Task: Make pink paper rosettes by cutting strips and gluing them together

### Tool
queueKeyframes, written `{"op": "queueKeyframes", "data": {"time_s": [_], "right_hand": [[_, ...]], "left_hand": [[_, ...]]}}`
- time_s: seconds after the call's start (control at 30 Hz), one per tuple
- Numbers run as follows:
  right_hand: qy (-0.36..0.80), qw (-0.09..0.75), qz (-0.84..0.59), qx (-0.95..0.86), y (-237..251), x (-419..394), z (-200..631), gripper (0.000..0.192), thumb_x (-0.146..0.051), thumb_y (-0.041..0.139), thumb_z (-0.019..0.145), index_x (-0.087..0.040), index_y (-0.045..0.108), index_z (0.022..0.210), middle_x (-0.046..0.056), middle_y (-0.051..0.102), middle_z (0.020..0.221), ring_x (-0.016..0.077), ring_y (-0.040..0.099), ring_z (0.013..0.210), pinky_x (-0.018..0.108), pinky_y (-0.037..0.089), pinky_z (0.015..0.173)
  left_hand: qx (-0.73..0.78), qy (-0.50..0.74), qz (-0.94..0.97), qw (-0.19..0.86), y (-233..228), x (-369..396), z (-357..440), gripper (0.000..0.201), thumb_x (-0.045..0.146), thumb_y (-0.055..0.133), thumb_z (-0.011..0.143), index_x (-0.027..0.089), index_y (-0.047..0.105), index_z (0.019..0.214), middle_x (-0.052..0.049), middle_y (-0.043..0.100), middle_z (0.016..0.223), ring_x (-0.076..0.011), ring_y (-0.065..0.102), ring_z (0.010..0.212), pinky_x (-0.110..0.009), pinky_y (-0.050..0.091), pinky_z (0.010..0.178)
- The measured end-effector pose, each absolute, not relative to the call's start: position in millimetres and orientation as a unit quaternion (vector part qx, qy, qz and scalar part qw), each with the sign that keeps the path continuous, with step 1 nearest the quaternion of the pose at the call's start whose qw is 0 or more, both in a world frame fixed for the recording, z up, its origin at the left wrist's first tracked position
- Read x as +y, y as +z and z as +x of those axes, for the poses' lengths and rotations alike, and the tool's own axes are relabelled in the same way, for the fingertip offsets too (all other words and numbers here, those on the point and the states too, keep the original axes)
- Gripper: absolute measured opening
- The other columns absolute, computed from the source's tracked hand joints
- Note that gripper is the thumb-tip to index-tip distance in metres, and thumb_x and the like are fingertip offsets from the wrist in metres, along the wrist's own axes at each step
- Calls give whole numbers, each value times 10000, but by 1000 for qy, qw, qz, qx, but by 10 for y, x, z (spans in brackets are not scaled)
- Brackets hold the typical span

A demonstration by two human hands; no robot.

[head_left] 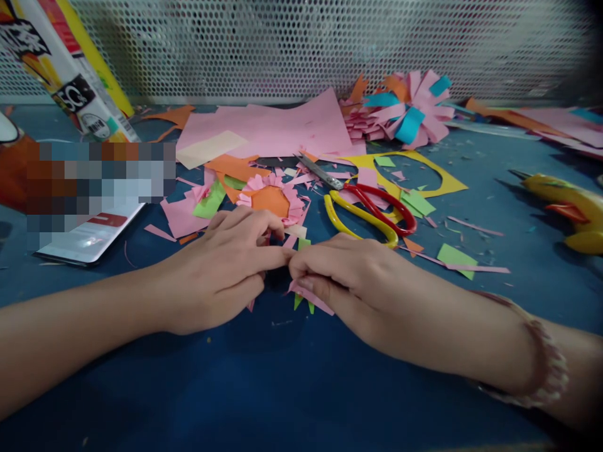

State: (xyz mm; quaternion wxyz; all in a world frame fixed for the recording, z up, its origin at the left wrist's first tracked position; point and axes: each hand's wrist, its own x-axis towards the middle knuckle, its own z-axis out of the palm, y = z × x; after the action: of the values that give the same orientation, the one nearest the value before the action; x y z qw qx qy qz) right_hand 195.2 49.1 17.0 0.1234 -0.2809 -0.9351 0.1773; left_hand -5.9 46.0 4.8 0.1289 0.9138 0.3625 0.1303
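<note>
My right hand [358, 282] pinches a pink paper strip [318, 301] between thumb and fingers, just above the table. Green paper points [305, 305] stick out beneath that strip. Close on the left, my left hand [226, 267] has its fingers curled, and its index fingertip meets the right fingers. A bit of pink shows below the left thumb; what this hand holds is hidden. Just beyond the left fingers lies an orange paper piece with a pink fringed edge [271, 202]. Scissors [367, 207] with red and yellow handles rest beyond the right hand.
Paper scraps litter the blue table [282, 389]. Pink sheets [264, 125] and a fringed paper flower [419, 113] lie against the perforated metal panel [301, 50]. A yellow glue gun [565, 204] is at right. A phone [94, 242], partly blurred out, and a tall packet [70, 75] are at left.
</note>
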Motion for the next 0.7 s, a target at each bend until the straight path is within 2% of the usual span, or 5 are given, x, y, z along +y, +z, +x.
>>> {"op": "queueKeyframes", "data": {"time_s": [0.23,0.53,0.7], "right_hand": [[176,96,-307,-930,160,482,1942,218,-179,401,877,-157,561,731,15,551,670,97,476,589,242,328,575],[347,16,-382,-856,383,549,2082,175,-223,477,808,-183,597,687,-51,514,526,52,417,453,202,305,463],[331,41,-427,-840,383,711,2169,157,-243,485,786,-171,593,699,-42,492,507,52,380,429,200,270,418]], "left_hand": [[356,122,915,142,65,468,-63,368,107,382,757,288,591,1000,-32,471,1053,-220,397,1019,-412,348,885],[356,117,919,121,32,463,-76,465,117,383,791,320,516,1188,-41,462,1071,-217,391,1056,-415,328,924],[353,110,922,111,45,458,-87,478,109,375,801,330,507,1204,-30,461,1068,-206,401,1044,-398,342,920]]}}
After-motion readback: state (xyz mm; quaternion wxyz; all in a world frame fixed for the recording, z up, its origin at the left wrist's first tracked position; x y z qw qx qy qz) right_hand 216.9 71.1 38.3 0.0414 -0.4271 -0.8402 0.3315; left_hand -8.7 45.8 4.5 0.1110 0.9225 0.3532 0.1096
